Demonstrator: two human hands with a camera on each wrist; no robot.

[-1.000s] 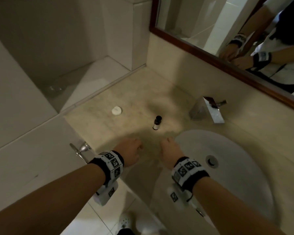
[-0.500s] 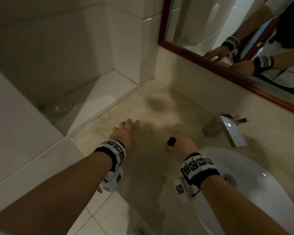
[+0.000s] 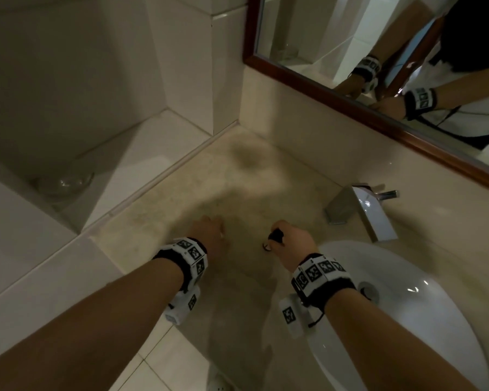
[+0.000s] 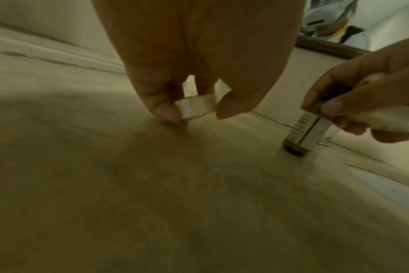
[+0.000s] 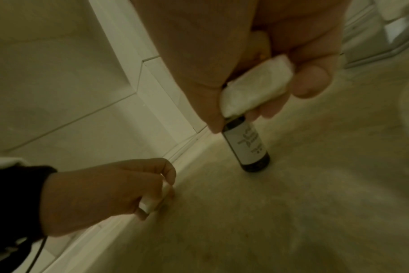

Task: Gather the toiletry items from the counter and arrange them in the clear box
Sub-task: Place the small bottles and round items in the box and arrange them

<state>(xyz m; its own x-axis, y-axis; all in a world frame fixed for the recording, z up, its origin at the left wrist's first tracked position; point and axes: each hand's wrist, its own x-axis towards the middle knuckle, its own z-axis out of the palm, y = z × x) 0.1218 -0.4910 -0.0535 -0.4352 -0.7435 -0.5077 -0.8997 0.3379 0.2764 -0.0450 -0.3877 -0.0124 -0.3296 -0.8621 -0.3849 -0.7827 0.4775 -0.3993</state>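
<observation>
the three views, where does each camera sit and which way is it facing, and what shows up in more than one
Head: worn on the head, looking down at the counter, sink, both forearms.
Left wrist: under the left hand, looking along its fingers pinching a small white round item.
Right wrist: under the right hand, looking leftward at the small dark bottle and white packet it grips.
Shared: both wrist views show the bottle and both hands.

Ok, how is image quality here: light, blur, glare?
Head view: dim and warm, counter smeared by motion blur, small glare spots on the faucet and sink. Left wrist view: dark, soft and grainy; the soap is readable. Right wrist view: murky edges, the bottle label too blurred to read.
</observation>
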